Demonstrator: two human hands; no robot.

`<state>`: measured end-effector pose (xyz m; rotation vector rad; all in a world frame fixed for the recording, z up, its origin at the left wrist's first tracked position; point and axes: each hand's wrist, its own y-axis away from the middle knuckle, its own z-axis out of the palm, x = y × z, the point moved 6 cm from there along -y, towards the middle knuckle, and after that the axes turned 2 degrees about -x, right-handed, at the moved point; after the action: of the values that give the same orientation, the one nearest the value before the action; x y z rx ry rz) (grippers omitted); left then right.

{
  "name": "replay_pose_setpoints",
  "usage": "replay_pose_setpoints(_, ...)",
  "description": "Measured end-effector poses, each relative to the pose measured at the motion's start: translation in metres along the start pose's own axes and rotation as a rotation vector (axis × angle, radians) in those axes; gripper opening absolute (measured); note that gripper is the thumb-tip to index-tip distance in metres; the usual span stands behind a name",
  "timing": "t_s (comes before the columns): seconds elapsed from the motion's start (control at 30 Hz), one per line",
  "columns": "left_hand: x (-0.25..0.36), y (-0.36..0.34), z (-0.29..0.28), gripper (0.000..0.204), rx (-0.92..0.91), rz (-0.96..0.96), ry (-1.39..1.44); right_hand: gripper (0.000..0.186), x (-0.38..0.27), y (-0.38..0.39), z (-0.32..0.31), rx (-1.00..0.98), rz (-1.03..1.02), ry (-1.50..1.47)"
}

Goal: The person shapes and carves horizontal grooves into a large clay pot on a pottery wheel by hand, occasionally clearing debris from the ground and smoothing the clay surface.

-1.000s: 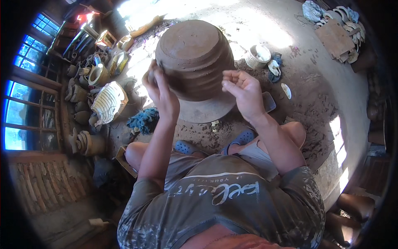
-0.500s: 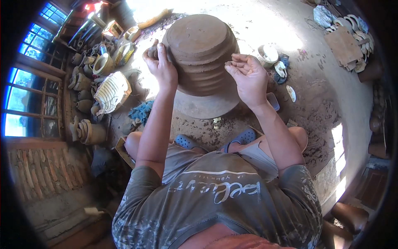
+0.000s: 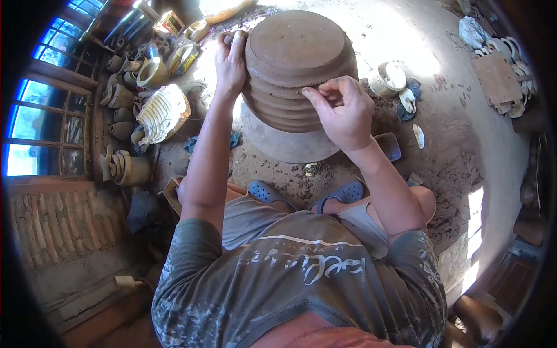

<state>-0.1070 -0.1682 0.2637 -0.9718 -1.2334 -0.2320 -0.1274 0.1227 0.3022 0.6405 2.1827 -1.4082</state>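
A large brown clay pot [image 3: 290, 107] with a flat round top and ridged sides stands on a round grey wheel head [image 3: 272, 145] in front of me. Beside its upper left wall, my left hand [image 3: 231, 66] is closed around a dark lump of clay [image 3: 228, 38], mostly covered by the fingers. My right hand [image 3: 346, 110] is at the pot's near right side, thumb and fingers pinched. A small dark bit of clay [image 3: 302, 91] shows at the thumb tip, right against the ridged wall.
At the left lie several clay pots [image 3: 120, 97] and a ribbed pale piece [image 3: 165, 114]. Right of the pot are a round tub [image 3: 387, 79], a clear plastic box [image 3: 388, 146] and a cloth [image 3: 408, 100]. A flat board [image 3: 496, 76] leans at far right. Clay scraps litter the floor.
My right hand has come in from beside the pot to its near wall, fingers pinched. My left hand stays at the left side. The whole view has shifted a little.
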Motion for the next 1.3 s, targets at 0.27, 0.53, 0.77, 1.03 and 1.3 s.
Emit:
replay_pose_setpoints(0.27, 0.01, 0.003, -0.001, 0.029, -0.102, 0.279, -0.286, 0.034, 0.068, -0.006, -0.026, -0.133, 0.435, -0.104)
replay_pose_setpoints(0.53, -0.001, 0.015, -0.007, 0.026, 0.052, 0.102, -0.111, 0.044, 0.108, -0.008, -0.031, -0.144, 0.621, -0.372)
replay_pose_setpoints(0.77, 0.021, 0.043, 0.004, 0.035, 0.25, -0.059, -0.026, 0.075, 0.027, 0.041, 0.001, -0.199, 0.362, -0.202)
replay_pose_setpoints(1.03, 0.046, 0.074, 0.018, 0.043, 0.329, -0.057, -0.129, 0.089, -0.016, 0.065, 0.035, -0.207, 0.237, 0.048)
replay_pose_setpoints(1.3, 0.042, 0.082, 0.015, 0.039, 0.394, -0.039, -0.09, 0.047, -0.066, 0.07, 0.04, -0.319, -0.019, 0.077)
